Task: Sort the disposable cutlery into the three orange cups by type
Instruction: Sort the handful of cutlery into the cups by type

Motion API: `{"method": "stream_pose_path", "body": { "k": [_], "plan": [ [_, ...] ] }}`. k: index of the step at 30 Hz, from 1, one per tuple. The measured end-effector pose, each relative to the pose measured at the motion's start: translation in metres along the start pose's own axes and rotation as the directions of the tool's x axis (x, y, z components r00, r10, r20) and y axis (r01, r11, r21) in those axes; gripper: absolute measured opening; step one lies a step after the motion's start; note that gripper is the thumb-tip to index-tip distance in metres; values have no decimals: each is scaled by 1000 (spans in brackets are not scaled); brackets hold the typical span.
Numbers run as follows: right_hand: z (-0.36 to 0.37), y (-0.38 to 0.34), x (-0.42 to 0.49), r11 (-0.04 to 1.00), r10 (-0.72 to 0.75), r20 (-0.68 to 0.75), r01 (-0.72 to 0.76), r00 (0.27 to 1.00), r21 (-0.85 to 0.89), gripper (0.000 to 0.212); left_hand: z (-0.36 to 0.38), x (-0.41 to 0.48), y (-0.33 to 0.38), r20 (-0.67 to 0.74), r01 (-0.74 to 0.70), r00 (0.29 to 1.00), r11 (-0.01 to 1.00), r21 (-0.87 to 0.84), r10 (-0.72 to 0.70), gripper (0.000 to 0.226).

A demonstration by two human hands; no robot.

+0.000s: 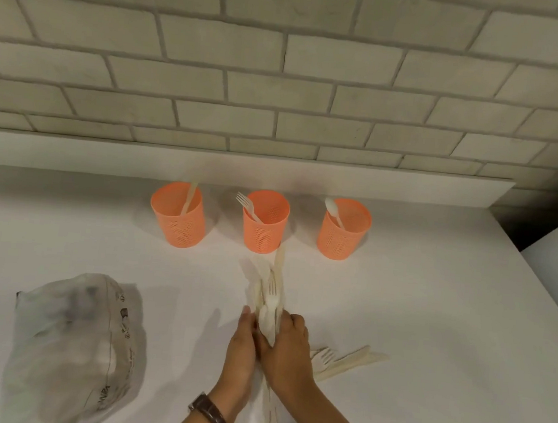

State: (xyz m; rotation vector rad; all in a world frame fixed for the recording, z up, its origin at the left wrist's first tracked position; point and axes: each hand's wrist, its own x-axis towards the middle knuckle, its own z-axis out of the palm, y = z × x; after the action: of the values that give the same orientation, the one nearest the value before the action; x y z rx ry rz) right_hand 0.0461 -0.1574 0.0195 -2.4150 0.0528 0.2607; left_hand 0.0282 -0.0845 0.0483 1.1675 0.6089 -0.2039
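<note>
Cutlery bundle [272, 291] on the table [429, 325] near three orange cups [264, 233], my right hand [287, 353] curled over it, left hand [242, 344] pressed against its side, crumpled bag [73, 345] far left, loose cutlery [345, 360] just right.

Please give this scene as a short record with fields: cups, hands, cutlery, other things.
left cup: one knife, it seems
middle cup: one fork
right cup: one spoon
bundle: mixed cutlery on the table, between both hands
left hand: presses the bundle
right hand: grips the bundle
loose pieces: right of the right hand
bag: plastic, at left
</note>
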Motion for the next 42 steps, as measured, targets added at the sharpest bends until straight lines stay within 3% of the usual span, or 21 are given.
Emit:
{"method": "stream_pose_path", "body": {
  "k": [8,14,20,23,27,29,33,39,42],
  "plan": [
    [-16,-4,13,954,117,121,-146,986,264,50,-14,2,9,72,73,995,997,-2,-72,63],
    [-36,-3,16,840,106,193,-192,975,508,26,-18,2,25,164,60,985,998,9,-61,58],
    [-49,-3,13,718,77,150,-159,986,677,25,-17,4,37,207,26,978,997,-72,-10,43],
    [-61,-7,17,678,93,87,-127,992,724,15,-17,6,44,172,-33,984,998,-50,41,33],
    [-92,-11,21,559,114,45,-101,992,823,6,-20,18,51,-3,-112,993,979,172,115,22],
    [-110,-9,20,517,119,21,-80,993,852,9,-21,34,48,-44,-166,980,913,372,196,19],
    [-139,6,11,535,138,-22,-56,990,843,11,-1,69,38,20,-239,943,637,733,331,24],
    [-140,35,-13,449,254,16,-132,967,884,13,44,113,35,48,-148,925,239,960,377,53],
    [-137,45,-24,423,275,44,-162,960,892,8,52,126,33,53,-93,922,86,992,384,51]
  ]
}}
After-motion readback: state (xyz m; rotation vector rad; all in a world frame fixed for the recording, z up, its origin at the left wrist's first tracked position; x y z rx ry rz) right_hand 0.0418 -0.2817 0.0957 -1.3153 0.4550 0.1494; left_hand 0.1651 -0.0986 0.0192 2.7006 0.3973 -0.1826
